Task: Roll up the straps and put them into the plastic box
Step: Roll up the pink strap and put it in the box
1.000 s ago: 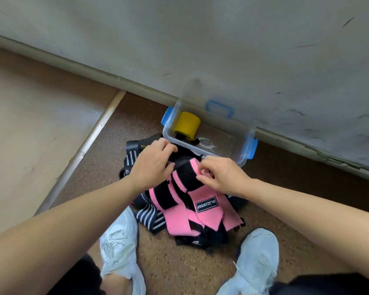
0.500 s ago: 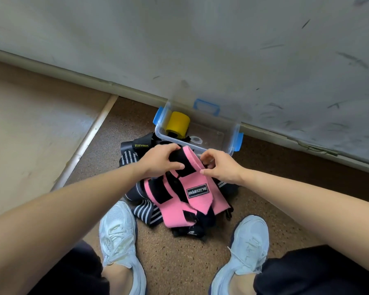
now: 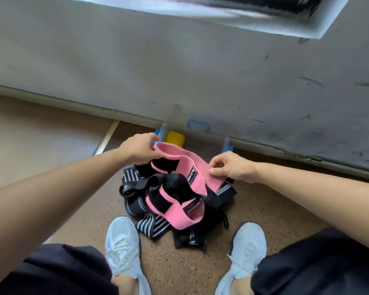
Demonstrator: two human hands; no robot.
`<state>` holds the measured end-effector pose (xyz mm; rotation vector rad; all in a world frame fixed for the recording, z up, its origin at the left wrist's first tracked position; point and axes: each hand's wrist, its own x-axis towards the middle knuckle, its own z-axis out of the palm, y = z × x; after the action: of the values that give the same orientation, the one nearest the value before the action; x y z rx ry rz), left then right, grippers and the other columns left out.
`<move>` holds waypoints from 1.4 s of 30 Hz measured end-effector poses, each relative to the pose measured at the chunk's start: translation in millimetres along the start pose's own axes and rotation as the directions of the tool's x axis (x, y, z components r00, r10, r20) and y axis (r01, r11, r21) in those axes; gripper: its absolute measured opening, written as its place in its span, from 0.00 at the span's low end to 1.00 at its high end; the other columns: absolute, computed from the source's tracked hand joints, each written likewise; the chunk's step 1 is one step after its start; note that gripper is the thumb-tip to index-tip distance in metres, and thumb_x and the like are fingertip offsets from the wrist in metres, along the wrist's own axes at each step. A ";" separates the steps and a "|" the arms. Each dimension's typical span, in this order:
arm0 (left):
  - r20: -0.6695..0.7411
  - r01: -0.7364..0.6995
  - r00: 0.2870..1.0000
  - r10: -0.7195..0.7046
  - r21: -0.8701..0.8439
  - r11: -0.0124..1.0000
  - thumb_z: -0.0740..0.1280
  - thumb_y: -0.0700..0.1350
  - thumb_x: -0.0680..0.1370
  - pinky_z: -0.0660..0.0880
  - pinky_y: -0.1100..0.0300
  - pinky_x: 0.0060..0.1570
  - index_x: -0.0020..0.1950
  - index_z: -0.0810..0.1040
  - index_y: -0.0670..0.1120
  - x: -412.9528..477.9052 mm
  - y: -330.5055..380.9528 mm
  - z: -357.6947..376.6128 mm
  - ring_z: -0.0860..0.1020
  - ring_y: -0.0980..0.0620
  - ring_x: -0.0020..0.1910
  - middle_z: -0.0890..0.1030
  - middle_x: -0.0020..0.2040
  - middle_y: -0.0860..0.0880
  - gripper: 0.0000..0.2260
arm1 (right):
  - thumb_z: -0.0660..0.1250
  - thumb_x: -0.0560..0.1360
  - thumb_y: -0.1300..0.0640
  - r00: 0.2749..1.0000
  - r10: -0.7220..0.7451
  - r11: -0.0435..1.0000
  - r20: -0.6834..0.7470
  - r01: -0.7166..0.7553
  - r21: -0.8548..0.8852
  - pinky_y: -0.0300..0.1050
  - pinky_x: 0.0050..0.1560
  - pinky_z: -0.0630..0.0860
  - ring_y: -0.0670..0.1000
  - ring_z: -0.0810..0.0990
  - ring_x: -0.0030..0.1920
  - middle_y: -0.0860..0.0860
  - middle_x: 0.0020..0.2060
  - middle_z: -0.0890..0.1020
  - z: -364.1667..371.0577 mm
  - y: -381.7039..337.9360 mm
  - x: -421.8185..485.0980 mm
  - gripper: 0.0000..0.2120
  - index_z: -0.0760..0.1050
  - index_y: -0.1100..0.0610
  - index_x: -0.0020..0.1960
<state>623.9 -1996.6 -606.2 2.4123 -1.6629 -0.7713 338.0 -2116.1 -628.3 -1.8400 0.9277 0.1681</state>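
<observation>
A pink strap (image 3: 180,159) with black patches and a small black label is lifted above the pile. My left hand (image 3: 140,150) pinches its left end and my right hand (image 3: 229,166) pinches its right part near the label. Its lower length (image 3: 177,211) hangs down onto a heap of black and striped straps (image 3: 149,227) on the floor. Behind the hands stands the clear plastic box (image 3: 226,143) with blue clips against the wall. A yellow roll (image 3: 175,138) lies inside it at the left.
My two white shoes (image 3: 121,245) (image 3: 247,248) stand close in front of the pile on the speckled brown floor. A scuffed grey wall (image 3: 179,71) rises right behind the box. A pale floor panel (image 3: 41,143) lies to the left beyond a metal strip.
Both hands have raised the pink strap off the pile and spread it between them. The view has tilted up, showing more wall.
</observation>
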 end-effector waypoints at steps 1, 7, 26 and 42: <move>-0.008 -0.039 0.999 0.039 0.056 0.998 0.72 0.61 0.76 0.77 0.49 0.60 0.74 0.72 0.50 -5.4 5.2 -4.7 0.80 0.47 0.62 0.81 0.64 0.49 0.29 | 0.71 0.80 0.59 0.999 -0.030 0.999 -0.021 0.030 -0.017 0.34 0.43 0.75 0.42 0.78 0.38 0.48 0.39 0.84 -6.9 -9.8 -7.7 0.05 0.84 0.60 0.49; -0.087 -0.474 0.874 0.478 0.055 0.879 0.73 0.58 0.76 0.73 0.58 0.58 0.72 0.75 0.54 -57.1 49.2 -19.8 0.76 0.54 0.62 0.77 0.64 0.55 0.25 | 0.70 0.80 0.61 0.971 -0.136 0.980 -0.197 0.160 0.115 0.30 0.33 0.72 0.37 0.78 0.31 0.47 0.35 0.83 -34.4 -61.4 -47.9 0.06 0.84 0.62 0.49; 0.099 -0.282 0.899 0.426 -0.613 0.738 0.78 0.56 0.72 0.77 0.42 0.64 0.58 0.79 0.43 -54.6 78.8 5.4 0.81 0.40 0.60 0.83 0.58 0.40 0.22 | 0.70 0.80 0.59 0.871 -0.434 0.897 -0.233 0.392 -0.204 0.30 0.47 0.73 0.36 0.78 0.41 0.43 0.42 0.86 -104.9 -105.0 -94.0 0.06 0.85 0.51 0.48; 0.064 -0.304 0.904 0.423 -0.599 0.741 0.81 0.56 0.69 0.78 0.34 0.58 0.49 0.81 0.42 -61.4 84.2 5.8 0.81 0.35 0.53 0.83 0.49 0.38 0.21 | 0.75 0.76 0.56 0.993 -0.093 0.860 -0.069 0.045 -0.508 0.44 0.51 0.80 0.43 0.83 0.43 0.44 0.42 0.87 -131.5 -51.3 -87.0 0.01 0.86 0.51 0.46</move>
<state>533.7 -1973.4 -559.2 1.5712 -1.5832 -1.2514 273.8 -2171.7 -485.9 -2.3828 0.9373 0.3090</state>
